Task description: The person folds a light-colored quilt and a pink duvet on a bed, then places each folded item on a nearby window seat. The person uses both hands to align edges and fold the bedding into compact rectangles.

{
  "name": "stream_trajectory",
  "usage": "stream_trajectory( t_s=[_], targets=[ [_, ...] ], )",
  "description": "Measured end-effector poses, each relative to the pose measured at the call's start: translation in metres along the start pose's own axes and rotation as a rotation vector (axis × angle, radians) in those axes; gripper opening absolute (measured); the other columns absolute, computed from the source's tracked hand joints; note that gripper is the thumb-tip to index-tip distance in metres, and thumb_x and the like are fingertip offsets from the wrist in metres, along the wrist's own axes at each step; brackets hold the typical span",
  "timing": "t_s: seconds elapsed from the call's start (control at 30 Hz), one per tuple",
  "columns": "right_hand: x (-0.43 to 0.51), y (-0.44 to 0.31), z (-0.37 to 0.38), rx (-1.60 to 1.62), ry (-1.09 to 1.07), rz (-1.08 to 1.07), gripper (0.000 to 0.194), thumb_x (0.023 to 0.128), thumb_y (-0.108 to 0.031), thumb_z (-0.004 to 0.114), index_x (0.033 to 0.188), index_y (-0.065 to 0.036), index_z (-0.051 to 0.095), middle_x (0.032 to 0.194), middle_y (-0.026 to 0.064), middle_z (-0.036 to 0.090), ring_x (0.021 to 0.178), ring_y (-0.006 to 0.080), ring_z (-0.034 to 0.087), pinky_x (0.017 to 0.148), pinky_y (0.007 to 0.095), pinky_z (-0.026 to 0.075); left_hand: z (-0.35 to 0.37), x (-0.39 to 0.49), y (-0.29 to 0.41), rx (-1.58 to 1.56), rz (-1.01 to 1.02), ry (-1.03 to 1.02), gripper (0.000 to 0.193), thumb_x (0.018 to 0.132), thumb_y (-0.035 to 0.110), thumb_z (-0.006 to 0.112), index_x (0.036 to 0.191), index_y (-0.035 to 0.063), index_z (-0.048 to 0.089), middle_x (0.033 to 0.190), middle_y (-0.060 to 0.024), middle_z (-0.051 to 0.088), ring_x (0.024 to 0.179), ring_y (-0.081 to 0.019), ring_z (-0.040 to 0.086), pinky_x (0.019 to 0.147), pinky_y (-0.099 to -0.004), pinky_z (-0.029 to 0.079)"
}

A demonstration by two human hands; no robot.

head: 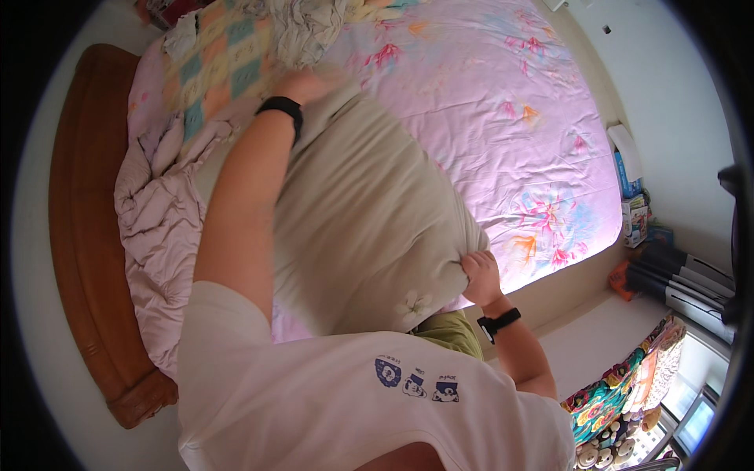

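Observation:
A large, plump piece of beige bedding (365,212), like a pillow or folded quilt with a white flower print, spans the space before my body over the bed. My right hand (482,277) grips its near right corner, fingers curled over the bunched fabric. At its far left end is my left hand (309,84), blurred by motion; whether its fingers hold the cloth is not clear. Black bands circle both wrists. Beneath lies a pink floral bed sheet (500,147).
A crumpled mauve quilt (162,247) lies along the wooden headboard (88,224) at left. A checked patchwork cover (230,59) and a rumpled cloth (303,29) are at the far side. Boxes (635,221) and dark stacked items (677,271) stand by the right wall.

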State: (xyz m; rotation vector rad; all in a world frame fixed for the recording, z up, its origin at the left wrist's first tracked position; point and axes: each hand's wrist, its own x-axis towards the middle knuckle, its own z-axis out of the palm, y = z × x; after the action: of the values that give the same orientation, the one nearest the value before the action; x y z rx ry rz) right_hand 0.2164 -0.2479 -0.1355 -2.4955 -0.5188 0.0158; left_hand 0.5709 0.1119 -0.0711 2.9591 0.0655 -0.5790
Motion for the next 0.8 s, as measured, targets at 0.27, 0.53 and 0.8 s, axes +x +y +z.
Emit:
stream_trajectory(
  t_s=[0.27, 0.53, 0.8],
  targets=[
    [-0.015, -0.02, -0.089, 0.163, -0.085, 0.043, 0.015, 0.061, -0.008, 0.061, 0.071, -0.007, 0.051, 0.066, 0.0108, 0.051, 0.061, 0.0328, 0.054, 0.049, 0.039, 0.042, -0.071, 0.043, -0.044, 0.056, -0.057, 0.283, 0.045, 0.085, 0.044, 0.053, 0.107, 0.0055, 0.062, 0.116, -0.0132, 0.06, 0.104, -0.0342, 0.057, 0.081, -0.0419, 0.048],
    [-0.011, 0.05, -0.036, 0.216, -0.335, 0.474, 0.044, 0.065, -0.004, 0.06, 0.107, -0.001, 0.048, 0.1, 0.0173, 0.052, 0.099, 0.0355, 0.052, 0.087, 0.0417, 0.043, -0.058, 0.007, -0.064, -0.233, 0.211, 0.109, 0.071, 0.081, 0.046, 0.064, 0.136, 0.0091, 0.039, 0.129, -0.0197, 0.051, 0.117, -0.0337, 0.05, 0.096, -0.0402, 0.041],
    [0.088, 0.04, -0.025, 0.244, -0.303, 0.247, 0.094, 0.068, -0.042, 0.076, 0.144, -0.016, 0.026, 0.149, 0.0198, 0.018, 0.137, 0.0379, 0.018, 0.108, 0.0538, 0.017, 0.087, -0.199, -0.124, -0.777, -0.179, 0.571, 0.084, 0.08, 0.031, 0.07, 0.14, -0.0027, 0.023, 0.131, -0.0208, 0.045, 0.117, -0.029, 0.047, 0.096, -0.0354, 0.04]
  ],
)
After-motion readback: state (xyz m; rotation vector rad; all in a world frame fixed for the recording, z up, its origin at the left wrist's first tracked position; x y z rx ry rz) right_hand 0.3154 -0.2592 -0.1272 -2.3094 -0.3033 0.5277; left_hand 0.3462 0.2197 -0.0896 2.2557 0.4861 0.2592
